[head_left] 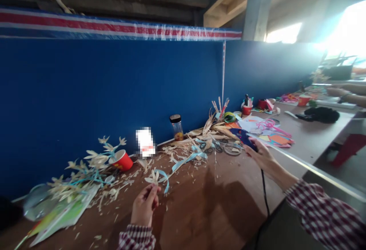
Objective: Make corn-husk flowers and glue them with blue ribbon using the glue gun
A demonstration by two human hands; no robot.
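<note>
Maroon-and-white checked sleeves (326,209) end at my wrists over the brown bench (188,213). With my left hand (145,202) I pinch a pale flower (155,175) between thumb and fingers, above the bench's middle; a light-blue strip (167,184) curls just beside it, though whether the two are joined I cannot tell. My right hand (264,160) is wrapped around a dark-blue tool (242,137) near the bench's right edge, and a black cord (265,193) hangs below it. Toward the left end, a bundle of pale blooms (76,180) on blue stems lies partly over some green-and-white sheets (64,213), with a red cup (123,161) tilted beside it. Farther in, husk scraps (171,154) are strewn toward the back edge, where a black-lidded jar (176,128) stands upright before a blue partition (114,78). Beyond my right hand lie coloured papers (280,140), then a fuzzy black thing (321,115). Far off at right are another person's arms (350,90).
</note>
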